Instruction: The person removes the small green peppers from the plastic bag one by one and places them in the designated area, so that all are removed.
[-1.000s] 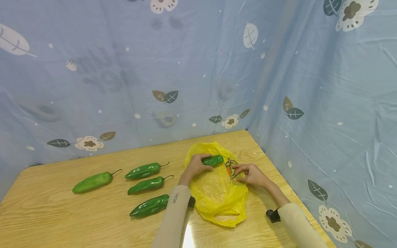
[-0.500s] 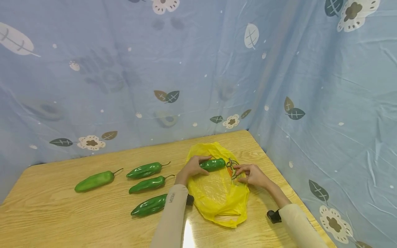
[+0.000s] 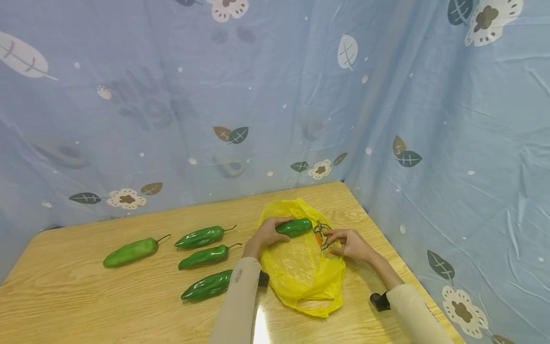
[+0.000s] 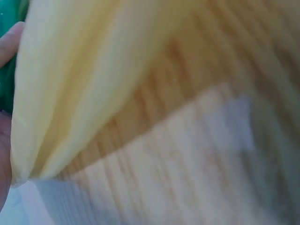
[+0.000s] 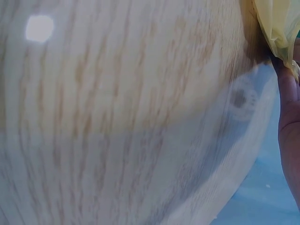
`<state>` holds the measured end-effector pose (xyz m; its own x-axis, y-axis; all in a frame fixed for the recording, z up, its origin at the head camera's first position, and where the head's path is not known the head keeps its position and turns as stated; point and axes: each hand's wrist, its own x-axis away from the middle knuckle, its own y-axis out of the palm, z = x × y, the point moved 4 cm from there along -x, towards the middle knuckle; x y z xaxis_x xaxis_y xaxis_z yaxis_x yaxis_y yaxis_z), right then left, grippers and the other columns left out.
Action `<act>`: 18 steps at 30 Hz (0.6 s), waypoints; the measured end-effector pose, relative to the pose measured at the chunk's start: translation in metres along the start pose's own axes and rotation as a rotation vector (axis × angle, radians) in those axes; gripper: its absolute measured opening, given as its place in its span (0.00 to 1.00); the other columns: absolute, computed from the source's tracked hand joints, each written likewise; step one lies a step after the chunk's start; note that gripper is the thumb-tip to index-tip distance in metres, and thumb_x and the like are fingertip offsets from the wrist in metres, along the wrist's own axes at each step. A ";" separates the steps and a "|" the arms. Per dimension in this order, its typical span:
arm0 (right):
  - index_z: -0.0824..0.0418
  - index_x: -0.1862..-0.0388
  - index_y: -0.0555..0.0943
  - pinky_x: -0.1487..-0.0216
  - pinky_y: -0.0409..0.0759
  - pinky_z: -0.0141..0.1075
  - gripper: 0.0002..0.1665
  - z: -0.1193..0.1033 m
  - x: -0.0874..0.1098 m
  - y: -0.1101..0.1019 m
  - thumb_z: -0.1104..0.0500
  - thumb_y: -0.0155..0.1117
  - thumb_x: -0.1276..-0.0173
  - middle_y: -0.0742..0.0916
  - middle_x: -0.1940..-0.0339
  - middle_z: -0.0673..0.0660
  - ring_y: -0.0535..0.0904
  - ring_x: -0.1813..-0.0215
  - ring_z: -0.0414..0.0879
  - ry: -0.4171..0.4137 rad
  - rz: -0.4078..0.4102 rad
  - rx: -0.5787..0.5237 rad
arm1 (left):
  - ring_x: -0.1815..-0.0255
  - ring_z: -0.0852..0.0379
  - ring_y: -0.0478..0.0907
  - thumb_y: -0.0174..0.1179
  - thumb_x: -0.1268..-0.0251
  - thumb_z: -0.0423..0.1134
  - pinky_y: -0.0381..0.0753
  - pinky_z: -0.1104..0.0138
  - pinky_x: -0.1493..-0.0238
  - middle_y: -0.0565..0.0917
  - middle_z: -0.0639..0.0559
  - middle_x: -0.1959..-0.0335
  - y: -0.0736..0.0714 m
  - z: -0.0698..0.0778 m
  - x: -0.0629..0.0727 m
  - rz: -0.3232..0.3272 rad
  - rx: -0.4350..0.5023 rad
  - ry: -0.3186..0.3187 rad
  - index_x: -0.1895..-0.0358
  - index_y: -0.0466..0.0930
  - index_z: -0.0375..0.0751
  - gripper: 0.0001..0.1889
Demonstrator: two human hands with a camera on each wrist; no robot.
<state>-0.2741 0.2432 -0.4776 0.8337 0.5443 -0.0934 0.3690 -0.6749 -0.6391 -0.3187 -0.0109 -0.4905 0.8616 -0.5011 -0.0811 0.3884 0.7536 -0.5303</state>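
Observation:
A yellow plastic bag (image 3: 296,267) lies spread on the wooden table, its handle loop towards the near side. Over its far part, my left hand (image 3: 266,232) grips a glossy green pepper (image 3: 297,227) by one end, with thumb and fingers on either side. The bag's right edge is pinched by my right hand (image 3: 351,244), near thin, dark green curved lines with an orange-red patch. In the left wrist view, the pepper (image 4: 6,84) shows behind a fold of the bag (image 4: 61,89). The right wrist view has the fingers (image 5: 287,89) against the bag's edge (image 5: 276,28).
Left of the bag lie several more peppers: a dull light green one (image 3: 131,252), and glossy ones stacked in a column (image 3: 199,237), the nearest (image 3: 208,286) partly behind my left sleeve. A blue patterned curtain (image 3: 193,95) closes off the table's (image 3: 129,306) back and right side.
The pepper in my left hand has shifted slightly right and nearer over the bag, and the left hand has opened a little around it. My right hand stays at the bag's edge.

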 end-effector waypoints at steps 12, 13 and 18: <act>0.64 0.61 0.85 0.42 0.74 0.52 0.08 0.002 -0.002 0.001 0.68 0.70 0.41 0.78 0.39 0.69 0.70 0.36 0.66 -0.004 -0.002 0.001 | 0.41 0.48 0.73 0.69 0.44 0.33 0.72 0.57 0.39 0.75 0.43 0.37 -0.014 0.013 -0.003 0.023 0.124 -0.086 0.35 0.74 0.40 0.30; 0.63 0.61 0.85 0.42 0.74 0.52 0.08 0.003 -0.002 0.001 0.68 0.70 0.41 0.78 0.39 0.69 0.70 0.36 0.66 -0.003 -0.001 0.006 | 0.41 0.48 0.73 0.68 0.44 0.33 0.72 0.58 0.39 0.76 0.43 0.38 -0.016 0.015 -0.004 0.022 0.119 -0.084 0.35 0.74 0.40 0.30; 0.63 0.61 0.85 0.43 0.74 0.52 0.08 0.003 -0.001 0.000 0.67 0.70 0.41 0.78 0.39 0.68 0.70 0.36 0.66 0.001 0.003 0.016 | 0.45 0.49 0.75 0.66 0.41 0.33 0.75 0.59 0.43 0.76 0.44 0.38 -0.027 0.033 -0.007 0.029 0.092 -0.048 0.35 0.73 0.41 0.29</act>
<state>-0.2762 0.2445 -0.4802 0.8351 0.5419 -0.0946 0.3599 -0.6684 -0.6509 -0.3248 -0.0135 -0.4483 0.8866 -0.4594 -0.0534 0.3899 0.8045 -0.4481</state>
